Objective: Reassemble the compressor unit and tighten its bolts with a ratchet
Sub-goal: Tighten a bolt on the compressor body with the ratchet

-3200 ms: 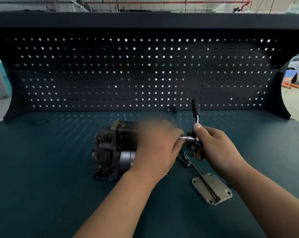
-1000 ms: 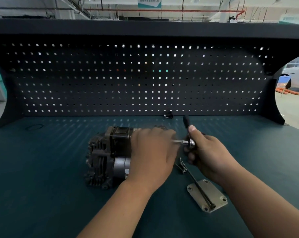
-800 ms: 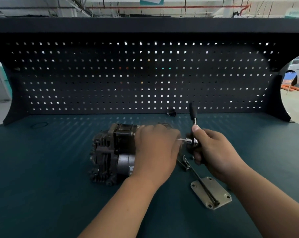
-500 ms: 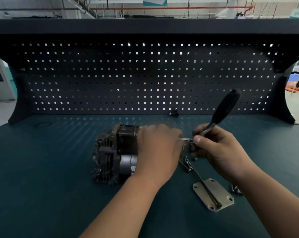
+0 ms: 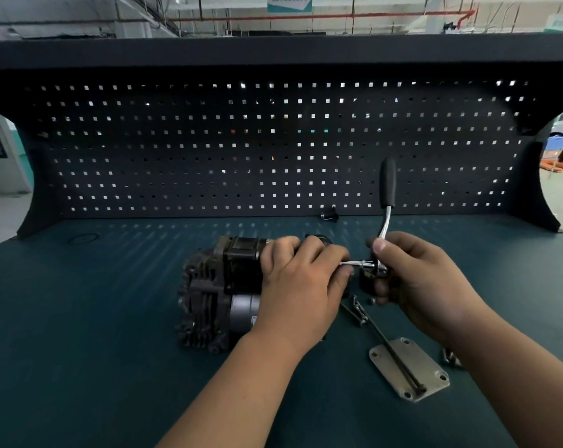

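Observation:
The dark finned compressor unit [image 5: 220, 292] lies on its side in the middle of the teal bench. My left hand [image 5: 301, 286] is curled over its right end and grips it. My right hand [image 5: 412, 282] grips the head of a ratchet [image 5: 387, 192], whose black handle stands nearly upright. From the ratchet head a thin silver bit [image 5: 354, 263] runs left to the compressor's right end, which my left hand hides.
A long bolt lies across a grey metal cover plate [image 5: 409, 368] at the front right. Loose long bolts [image 5: 357, 313] lie between my hands, and small screws [image 5: 449, 357] sit beside my right forearm. A small black part [image 5: 329, 216] rests by the pegboard [image 5: 273, 147].
The ratchet handle has swung back from leaning right to nearly upright. My left hand stays on the compressor.

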The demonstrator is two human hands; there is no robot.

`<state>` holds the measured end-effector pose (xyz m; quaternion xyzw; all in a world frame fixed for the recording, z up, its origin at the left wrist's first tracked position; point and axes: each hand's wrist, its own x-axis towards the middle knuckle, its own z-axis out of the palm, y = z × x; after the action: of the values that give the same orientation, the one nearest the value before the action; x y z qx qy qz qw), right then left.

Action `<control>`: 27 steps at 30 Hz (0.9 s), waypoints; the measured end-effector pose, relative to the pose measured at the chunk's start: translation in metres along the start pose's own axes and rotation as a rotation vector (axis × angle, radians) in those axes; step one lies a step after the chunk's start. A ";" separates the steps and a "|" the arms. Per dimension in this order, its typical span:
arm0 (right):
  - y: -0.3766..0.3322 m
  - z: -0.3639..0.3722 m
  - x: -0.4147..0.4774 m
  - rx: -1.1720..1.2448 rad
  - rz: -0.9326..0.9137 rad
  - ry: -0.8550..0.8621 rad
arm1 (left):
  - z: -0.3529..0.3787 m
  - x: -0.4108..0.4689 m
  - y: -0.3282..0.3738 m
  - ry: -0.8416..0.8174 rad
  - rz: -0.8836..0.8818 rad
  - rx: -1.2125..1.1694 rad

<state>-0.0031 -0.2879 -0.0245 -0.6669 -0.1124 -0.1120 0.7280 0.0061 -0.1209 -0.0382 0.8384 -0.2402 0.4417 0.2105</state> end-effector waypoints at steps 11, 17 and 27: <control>0.004 -0.008 0.000 -0.071 -0.077 -0.032 | -0.004 0.001 0.003 -0.036 -0.032 -0.010; 0.001 0.009 0.000 -0.017 0.171 0.056 | -0.002 -0.001 0.001 0.033 0.016 -0.027; 0.009 -0.009 0.001 -0.063 -0.119 -0.041 | -0.004 0.001 0.000 -0.028 -0.021 -0.060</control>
<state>0.0006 -0.2961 -0.0334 -0.6840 -0.1633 -0.1448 0.6961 0.0034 -0.1187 -0.0354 0.8403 -0.2474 0.4202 0.2370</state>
